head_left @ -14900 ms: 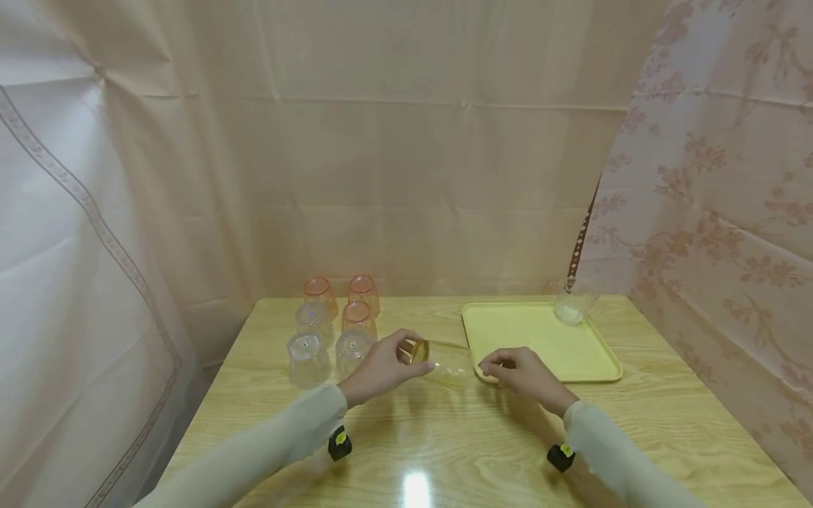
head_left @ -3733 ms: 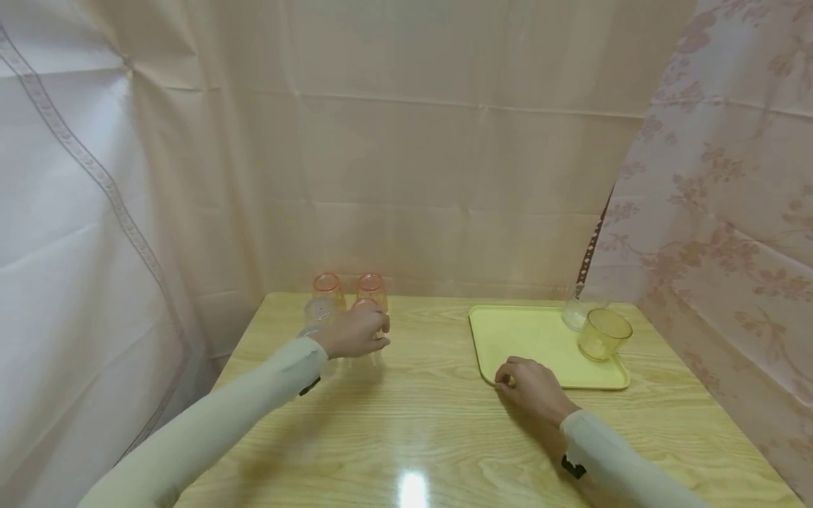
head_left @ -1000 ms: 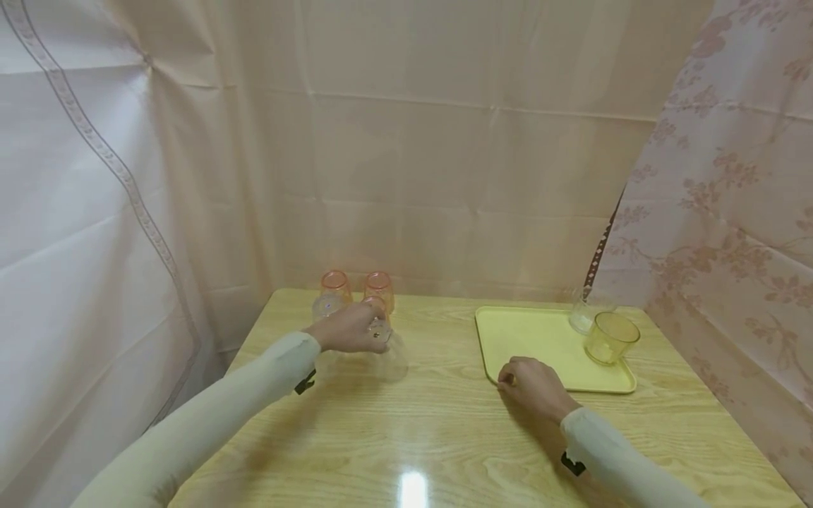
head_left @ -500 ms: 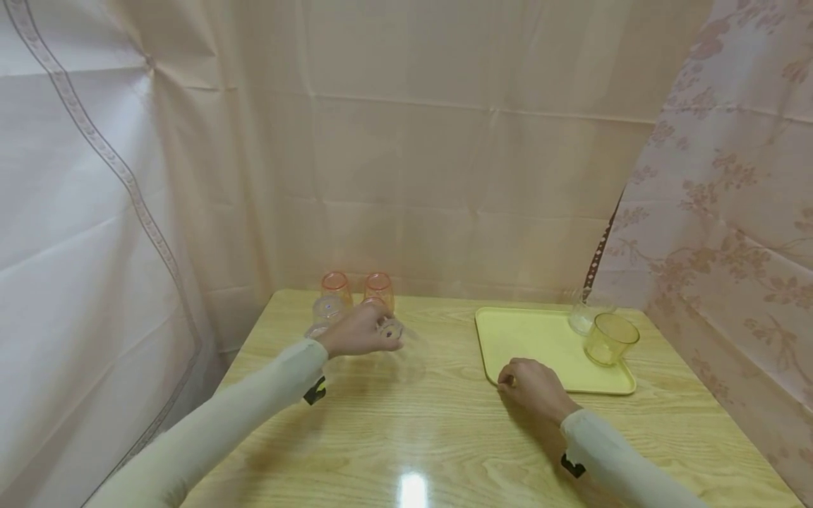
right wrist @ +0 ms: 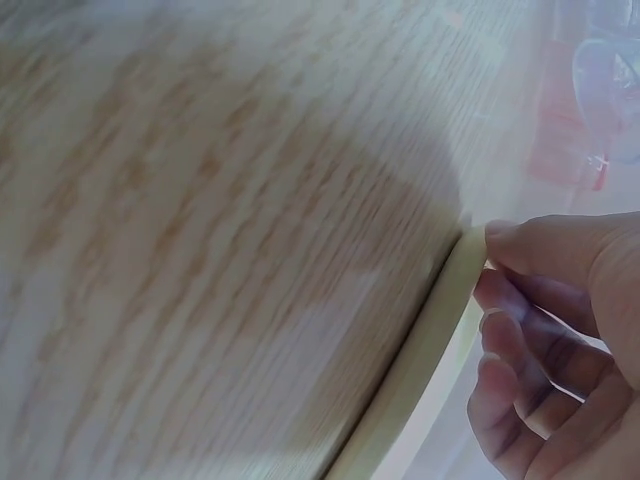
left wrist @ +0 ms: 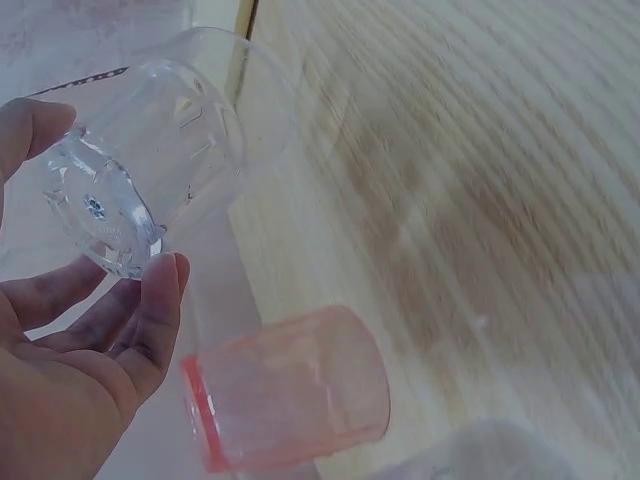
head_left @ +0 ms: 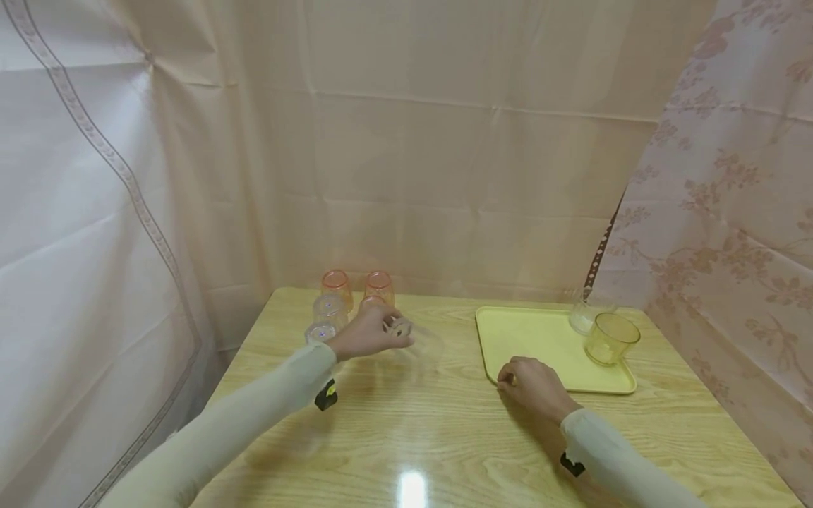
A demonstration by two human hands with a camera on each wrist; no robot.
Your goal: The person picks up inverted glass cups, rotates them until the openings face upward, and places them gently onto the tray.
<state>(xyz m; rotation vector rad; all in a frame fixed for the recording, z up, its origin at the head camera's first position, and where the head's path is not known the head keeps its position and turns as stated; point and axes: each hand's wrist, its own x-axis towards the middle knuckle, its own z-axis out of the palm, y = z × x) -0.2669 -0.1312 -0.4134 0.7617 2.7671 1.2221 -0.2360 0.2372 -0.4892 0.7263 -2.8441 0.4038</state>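
Observation:
My left hand (head_left: 368, 333) grips a clear drinking glass (left wrist: 150, 160) by its base, thumb on one side and fingers on the other. That glass is tilted, its base towards the hand and its open end pointing away to the right. My right hand (head_left: 533, 386) pinches the rim of the yellow tray (head_left: 517, 342) at the near left corner, thumb against the outer edge in the right wrist view. Just behind the left hand stands a pink glass (left wrist: 290, 390), upside down and partly hidden in the head view.
Two more upside-down pink glasses (head_left: 379, 283) stand at the table's back left. Two clear glasses (head_left: 329, 307) stand upside down in front of them. On the tray's right side are an upright yellow glass (head_left: 611, 340) and a clear glass (head_left: 582, 317). Curtains hang behind the table.
Earlier both hands were at the yellow glass; it now stands on the tray. Over the last second my left hand has moved slightly right with the clear glass. The right hand stays at the tray.

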